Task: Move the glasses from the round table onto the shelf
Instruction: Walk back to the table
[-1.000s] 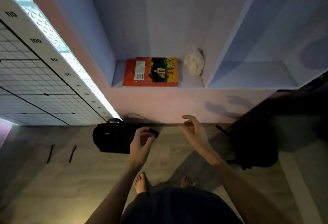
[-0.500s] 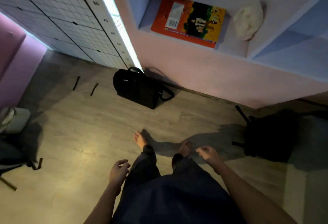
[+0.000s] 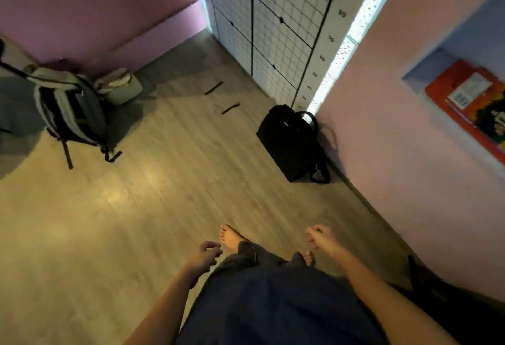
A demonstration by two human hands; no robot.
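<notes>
Left hand point(image 3: 203, 255): lower centre, fingers loosely curled, holding nothing.
Right hand point(image 3: 321, 236): just right of centre, low, loosely curled, nothing seen in it.
Glasses: whereabouts cannot be told.
Shelf point(image 3: 418, 80): right edge, orange book point(image 3: 470, 104) lying on it.
Floor: black bag point(image 3: 291, 141) right of centre, by the wall; grey backpack point(image 3: 72, 115) at left.

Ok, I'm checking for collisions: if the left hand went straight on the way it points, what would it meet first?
Likely the black bag, though depth is unclear; the left hand is low, so it may reach bare floor sooner.
</notes>
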